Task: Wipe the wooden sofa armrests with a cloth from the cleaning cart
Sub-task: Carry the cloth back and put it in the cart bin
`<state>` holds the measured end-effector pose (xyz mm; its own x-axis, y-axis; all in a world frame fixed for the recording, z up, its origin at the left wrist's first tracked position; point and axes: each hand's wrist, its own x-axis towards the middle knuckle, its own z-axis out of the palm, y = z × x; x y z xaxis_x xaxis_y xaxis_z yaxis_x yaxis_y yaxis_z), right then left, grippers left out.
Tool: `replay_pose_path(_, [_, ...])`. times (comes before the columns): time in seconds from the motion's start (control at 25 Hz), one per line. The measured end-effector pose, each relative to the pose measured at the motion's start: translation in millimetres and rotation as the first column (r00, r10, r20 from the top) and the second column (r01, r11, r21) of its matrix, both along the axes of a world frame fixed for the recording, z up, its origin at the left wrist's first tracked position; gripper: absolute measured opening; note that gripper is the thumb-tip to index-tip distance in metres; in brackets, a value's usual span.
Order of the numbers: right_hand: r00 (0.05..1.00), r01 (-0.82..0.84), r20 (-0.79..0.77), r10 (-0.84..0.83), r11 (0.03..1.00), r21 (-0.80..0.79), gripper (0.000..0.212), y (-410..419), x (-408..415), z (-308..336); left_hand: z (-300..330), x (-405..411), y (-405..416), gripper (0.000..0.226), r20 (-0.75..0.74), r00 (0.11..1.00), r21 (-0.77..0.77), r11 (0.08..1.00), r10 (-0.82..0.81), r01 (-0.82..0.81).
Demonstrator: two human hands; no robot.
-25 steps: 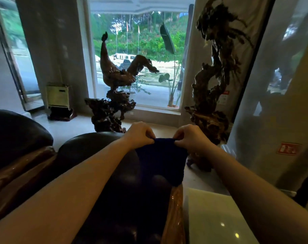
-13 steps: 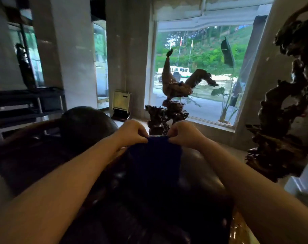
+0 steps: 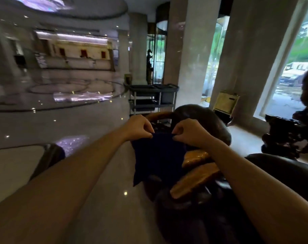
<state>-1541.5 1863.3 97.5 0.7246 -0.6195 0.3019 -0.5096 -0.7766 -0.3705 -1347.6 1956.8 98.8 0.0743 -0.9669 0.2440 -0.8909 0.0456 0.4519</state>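
Hands, left (image 3: 138, 126) and right (image 3: 190, 132), pinched the top edge of a dark blue cloth (image 3: 158, 155) above the glossy wooden sofa armrest (image 3: 195, 178); grey cleaning cart (image 3: 152, 99) stood far behind

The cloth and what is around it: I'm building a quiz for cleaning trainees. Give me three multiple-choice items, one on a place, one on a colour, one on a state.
1. Where is the cart?
A. Beyond the hands, by a pillar
B. Behind the person
C. Outside the window

2. What colour is the cloth?
A. White
B. Dark blue
C. Yellow

3. How is the cloth held?
A. Lying on the floor
B. Balled in one fist
C. Pinched at its top edge by both hands, hanging down

Answers: 1 A, it stands past the left hand and right hand; 2 B, navy fabric; 3 C, two pinches.
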Motion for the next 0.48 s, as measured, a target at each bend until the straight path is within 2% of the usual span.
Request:
replay_pose_path(0.24, [0.967,-0.253,-0.021,0.253,0.967,0.007,0.011,-21.4,163.7,-7.8,-10.8,143.9,15.9,0.016,-0.002,0.972,0.034,0.971,0.237,-0.237])
replay_pose_path(0.48, [0.912,-0.405,-0.054,0.406,0.914,0.029,0.011,-99.3,313.2,-10.6,-20.0,269.1,-35.7,0.017,-0.025,0.925,0.026,0.925,0.380,-0.379])
